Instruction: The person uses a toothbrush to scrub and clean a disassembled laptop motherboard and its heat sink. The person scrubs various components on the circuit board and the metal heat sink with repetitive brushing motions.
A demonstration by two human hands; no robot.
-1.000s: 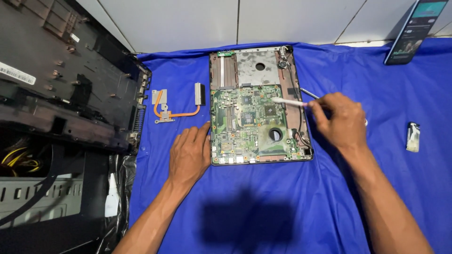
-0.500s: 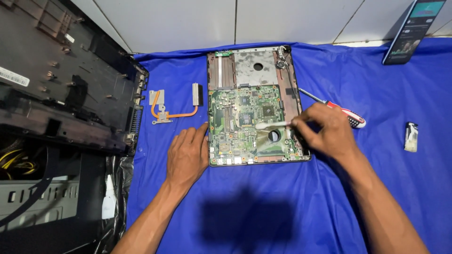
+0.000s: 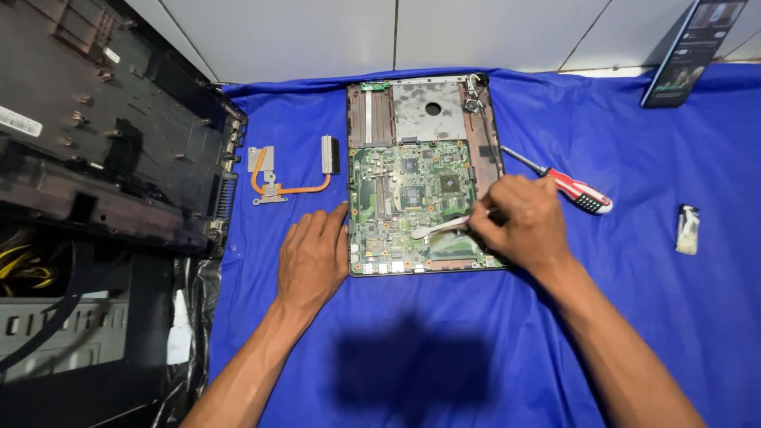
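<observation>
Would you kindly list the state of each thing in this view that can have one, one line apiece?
Laptop base: opened up, green circuit board exposed.
Left hand: flat on the blue cloth, fingertips at the base's left edge.
Right hand: closed on a pale tool, its tip on the board.
Copper heat pipe: removed, lying on the cloth.
Red-handled screwdriver: lying unheld behind the right hand.
Phone: propped up, screen lit.

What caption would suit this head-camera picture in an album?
Left hand rests beside a green circuit board on blue cloth; right hand holds a pale brush over it.
</observation>
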